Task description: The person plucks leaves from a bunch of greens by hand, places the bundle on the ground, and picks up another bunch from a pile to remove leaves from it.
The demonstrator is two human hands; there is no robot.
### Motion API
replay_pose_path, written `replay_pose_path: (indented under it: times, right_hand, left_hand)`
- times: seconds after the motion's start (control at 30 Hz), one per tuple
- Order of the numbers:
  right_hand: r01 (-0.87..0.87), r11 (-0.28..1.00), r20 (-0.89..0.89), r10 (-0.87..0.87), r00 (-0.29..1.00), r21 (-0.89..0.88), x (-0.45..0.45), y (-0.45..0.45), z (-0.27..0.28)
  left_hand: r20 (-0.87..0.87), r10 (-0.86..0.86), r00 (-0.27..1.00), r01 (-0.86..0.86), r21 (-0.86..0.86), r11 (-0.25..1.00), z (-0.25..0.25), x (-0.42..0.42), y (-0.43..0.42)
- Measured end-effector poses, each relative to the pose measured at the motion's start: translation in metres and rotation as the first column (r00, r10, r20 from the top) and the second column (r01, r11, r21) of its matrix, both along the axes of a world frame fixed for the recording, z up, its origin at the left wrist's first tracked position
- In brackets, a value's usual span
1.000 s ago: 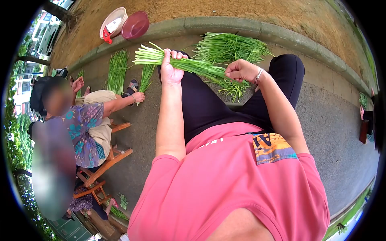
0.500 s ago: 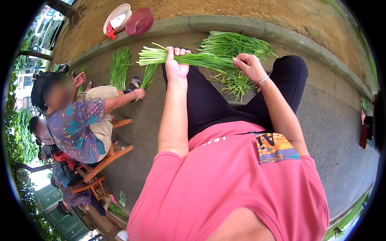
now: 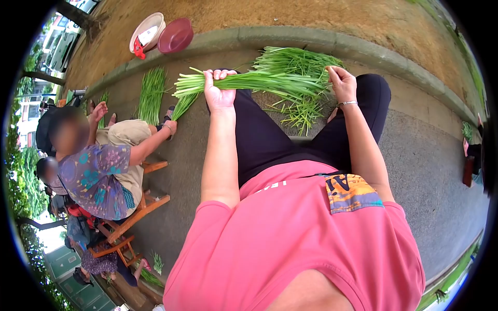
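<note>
Left hand (image 3: 220, 94): closed around a bunch of long green leaves (image 3: 275, 81), fingers curled over near the pale stem ends. Right hand (image 3: 344, 87): thumb and fingertips drawn together beside the leaf tips; whether a blade is caught between them cannot be told.

Surroundings, in descending size:
1. Grey pavement (image 3: 423, 150), extending beneath the seated person.
2. Kerb (image 3: 311, 37), running along the far edge of the pavement.
3. Heap of leaves (image 3: 293, 58), lying in front of the kerb, beyond the bunch.
4. Loose pile of short pieces (image 3: 302, 118), on the ground between the legs.
5. Bracelet (image 3: 347, 103), on the right wrist.

Possible faults, judged from the present hold:
- Whole bunch slips or fans out. Cause: left fingers slackening, since support is at the stem end only.
- Several leaves drag out together. Cause: right fingertips catching more than one blade in the tangled tips.
- Single blade tears. Cause: a sharp pull near its thin end.

Position relative to grip: the bunch lies crosswise through the left hand. The stem ends project a short way to the left; the longer leafy portion extends right, above the gap between the knees, with its tips just beside the right fingertips.
</note>
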State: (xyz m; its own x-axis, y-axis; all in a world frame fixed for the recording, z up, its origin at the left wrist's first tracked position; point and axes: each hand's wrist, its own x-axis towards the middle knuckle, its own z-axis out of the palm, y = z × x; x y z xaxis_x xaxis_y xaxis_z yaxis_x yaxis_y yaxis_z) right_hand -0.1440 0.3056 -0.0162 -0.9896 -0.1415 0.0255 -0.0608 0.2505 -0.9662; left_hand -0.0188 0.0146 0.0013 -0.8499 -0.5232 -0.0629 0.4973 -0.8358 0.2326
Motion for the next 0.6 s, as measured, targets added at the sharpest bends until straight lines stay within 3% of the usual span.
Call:
replay_pose_path:
  times: [0.03,0.1,0.17,0.27,0.37,0.6]
  right_hand:
    - [0.004,1.000,-0.003,-0.004,1.000,-0.003,-0.003,0.007,-0.011]
    - [-0.013,0.987,-0.077,0.025,0.997,0.159,-0.008,0.019,-0.030]
    - [-0.062,0.980,0.014,0.060,0.998,0.189,-0.012,0.022,-0.043]
    - [-0.236,0.906,-0.042,0.267,0.963,0.351,-0.011,0.018,-0.049]
    - [-0.373,0.864,0.092,0.365,0.927,0.338,-0.006,0.014,-0.047]
    - [-0.465,0.784,0.109,0.464,0.879,0.412,-0.002,0.012,-0.045]
  left_hand:
    - [-0.016,0.011,1.000,-0.010,0.055,0.998,0.001,-0.001,-0.001]
    - [-0.039,0.012,0.999,-0.008,0.119,0.993,0.000,-0.003,-0.005]
    - [-0.113,0.031,0.993,-0.003,0.236,0.972,0.002,-0.004,-0.007]
    - [-0.086,0.052,0.995,-0.028,0.261,0.965,0.001,-0.006,-0.008]
    - [-0.061,0.049,0.997,-0.028,0.303,0.953,0.000,-0.007,-0.010]
    - [0.090,0.063,0.994,-0.094,0.405,0.909,0.007,-0.011,-0.013]
